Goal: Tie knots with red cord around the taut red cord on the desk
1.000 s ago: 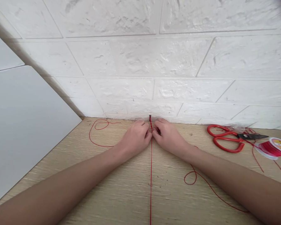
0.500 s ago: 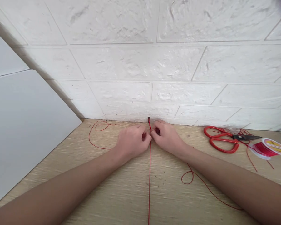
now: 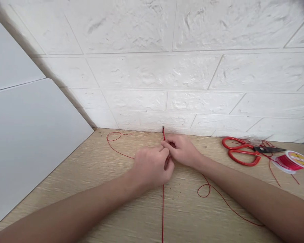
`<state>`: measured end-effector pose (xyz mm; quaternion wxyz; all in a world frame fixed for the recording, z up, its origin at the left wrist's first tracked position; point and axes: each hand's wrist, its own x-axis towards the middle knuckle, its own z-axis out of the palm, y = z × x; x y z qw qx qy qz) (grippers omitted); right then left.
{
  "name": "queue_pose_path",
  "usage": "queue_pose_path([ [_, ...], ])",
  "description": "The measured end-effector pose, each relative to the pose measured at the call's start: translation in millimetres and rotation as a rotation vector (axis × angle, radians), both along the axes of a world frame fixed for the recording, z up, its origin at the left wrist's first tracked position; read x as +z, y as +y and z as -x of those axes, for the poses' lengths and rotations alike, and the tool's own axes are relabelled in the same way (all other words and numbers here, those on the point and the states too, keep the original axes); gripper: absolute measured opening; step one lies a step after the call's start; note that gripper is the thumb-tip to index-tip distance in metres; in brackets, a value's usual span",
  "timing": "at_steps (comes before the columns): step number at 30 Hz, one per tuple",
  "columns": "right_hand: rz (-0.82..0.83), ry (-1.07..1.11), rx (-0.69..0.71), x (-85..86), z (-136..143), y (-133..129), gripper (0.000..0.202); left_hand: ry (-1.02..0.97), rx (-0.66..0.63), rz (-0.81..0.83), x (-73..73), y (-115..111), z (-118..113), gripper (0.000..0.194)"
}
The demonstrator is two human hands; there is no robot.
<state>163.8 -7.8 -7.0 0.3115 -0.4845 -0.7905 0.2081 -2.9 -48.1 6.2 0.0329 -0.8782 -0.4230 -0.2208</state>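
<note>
A red cord (image 3: 162,209) runs from the near edge up to a small dark fixing (image 3: 163,127) at the foot of the wall, and its far end is knotted or twisted. My left hand (image 3: 154,165) is closed in a pinch over the cord, just below the knotted part. Right beside it, my right hand (image 3: 182,150) pinches at the lower end of the knots, its fingertips touching the left hand's. Thin red strands trail out on both sides, a loose loop (image 3: 114,136) at left and another loop (image 3: 204,190) at right. The fingers hide the cord between them.
Red-handled scissors (image 3: 244,153) lie at right on the wooden table (image 3: 131,209). Next to them are a spool of red cord (image 3: 291,162), loose cord ends and a clear plastic piece. White brick-patterned wall (image 3: 142,71) stands behind, with a white panel (image 3: 38,135) at left.
My left hand has moved right and nearer to me, across the cord, drawing the left strand along. My right hand stays by the knots. The view has shifted slightly.
</note>
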Motion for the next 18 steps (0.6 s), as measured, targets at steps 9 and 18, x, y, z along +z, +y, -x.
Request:
queue_pose_path([
  [9,-0.188,-0.009,0.196,0.2,0.9,-9.9,0.010,-0.312,-0.114,-0.028,3.5,-5.2,17.4,0.038],
  [18,-0.280,0.218,0.277,2.4,4.5,-26.9,0.018,-0.272,-0.227,0.095,-8.7,16.5,20.5,0.068],
])
